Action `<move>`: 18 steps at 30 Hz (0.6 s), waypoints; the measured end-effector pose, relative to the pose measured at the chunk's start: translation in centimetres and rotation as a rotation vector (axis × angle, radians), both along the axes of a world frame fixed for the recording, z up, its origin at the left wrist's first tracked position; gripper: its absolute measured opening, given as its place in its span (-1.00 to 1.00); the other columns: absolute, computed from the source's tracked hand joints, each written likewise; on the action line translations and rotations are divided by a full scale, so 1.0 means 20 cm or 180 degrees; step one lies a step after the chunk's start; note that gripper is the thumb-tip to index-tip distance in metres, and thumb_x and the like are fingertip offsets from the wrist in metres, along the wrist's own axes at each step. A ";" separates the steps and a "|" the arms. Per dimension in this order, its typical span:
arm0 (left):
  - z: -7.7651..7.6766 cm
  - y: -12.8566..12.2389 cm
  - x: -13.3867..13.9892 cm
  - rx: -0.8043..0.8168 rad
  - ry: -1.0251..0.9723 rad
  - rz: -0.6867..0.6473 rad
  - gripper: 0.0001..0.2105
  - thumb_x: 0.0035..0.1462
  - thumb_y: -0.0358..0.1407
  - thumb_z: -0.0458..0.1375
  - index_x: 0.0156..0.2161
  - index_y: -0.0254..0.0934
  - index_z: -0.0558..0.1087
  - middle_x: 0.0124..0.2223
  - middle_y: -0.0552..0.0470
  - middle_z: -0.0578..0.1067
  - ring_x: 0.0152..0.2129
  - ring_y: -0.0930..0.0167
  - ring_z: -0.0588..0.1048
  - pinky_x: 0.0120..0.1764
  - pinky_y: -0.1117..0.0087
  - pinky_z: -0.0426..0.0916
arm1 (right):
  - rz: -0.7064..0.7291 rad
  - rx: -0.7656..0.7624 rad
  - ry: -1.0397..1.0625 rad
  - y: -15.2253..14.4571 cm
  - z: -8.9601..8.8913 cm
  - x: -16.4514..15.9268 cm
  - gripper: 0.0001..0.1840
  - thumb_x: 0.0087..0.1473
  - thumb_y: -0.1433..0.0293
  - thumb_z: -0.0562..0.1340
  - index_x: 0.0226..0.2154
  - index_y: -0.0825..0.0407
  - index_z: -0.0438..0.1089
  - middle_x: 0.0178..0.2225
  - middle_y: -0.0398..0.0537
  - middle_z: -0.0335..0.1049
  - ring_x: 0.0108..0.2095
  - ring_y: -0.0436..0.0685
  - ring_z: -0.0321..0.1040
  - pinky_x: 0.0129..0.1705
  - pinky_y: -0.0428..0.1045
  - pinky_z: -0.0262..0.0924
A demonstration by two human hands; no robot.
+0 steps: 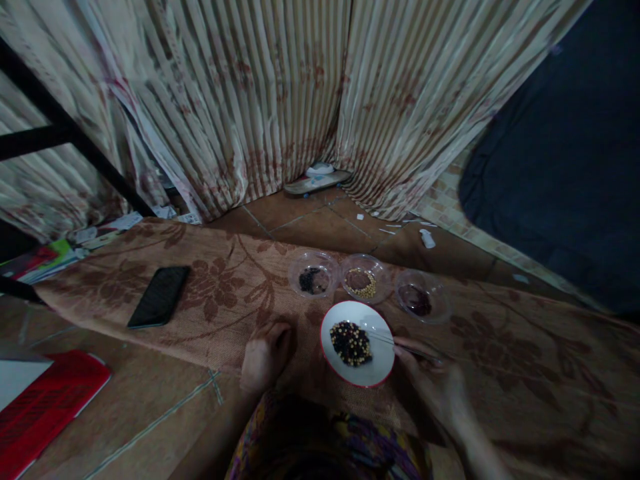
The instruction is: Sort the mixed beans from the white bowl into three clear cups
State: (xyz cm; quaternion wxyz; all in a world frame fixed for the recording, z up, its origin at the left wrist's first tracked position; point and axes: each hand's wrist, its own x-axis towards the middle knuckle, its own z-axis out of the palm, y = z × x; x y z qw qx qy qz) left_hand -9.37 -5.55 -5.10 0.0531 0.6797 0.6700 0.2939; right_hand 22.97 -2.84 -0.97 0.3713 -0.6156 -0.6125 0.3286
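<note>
A white plate with a red rim [383, 373] sits on the cloth in front of me, holding a mixed pile of beans [350, 343], dark ones among yellow ones. My right hand [435, 380], at the plate's right side, grips slim metal tweezers [417, 350] whose tips reach over the plate beside the pile. Left of the plate, my left hand [265, 357] rests on the cloth with its fingers curled in and nothing visible in them. Behind the plate stand three clear plastic bowls: one with black beans [311, 280], one with yellow beans [367, 287], one with dark red beans [417, 301].
A brown patterned cloth [220, 320] covers the low bench. On its left part lies a black phone [160, 297]. Beyond are striped curtains [280, 100], a skateboard [317, 182] and white scraps on the tiled floor. A red item [60, 393] is at lower left.
</note>
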 end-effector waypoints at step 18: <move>0.01 0.00 0.00 -0.0005 -0.0044 0.0017 -0.85 0.24 -0.35 0.07 -0.24 -0.20 0.51 -0.25 0.01 0.58 -0.32 0.37 0.54 -0.22 0.36 0.41 | 0.0369 0.0239 -0.0327 -0.01 -0.02 0.00 -0.69 0.12 0.10 0.24 -0.25 -0.07 0.56 -0.22 0.02 0.53 -0.19 0.19 0.47 -0.16 0.06 0.39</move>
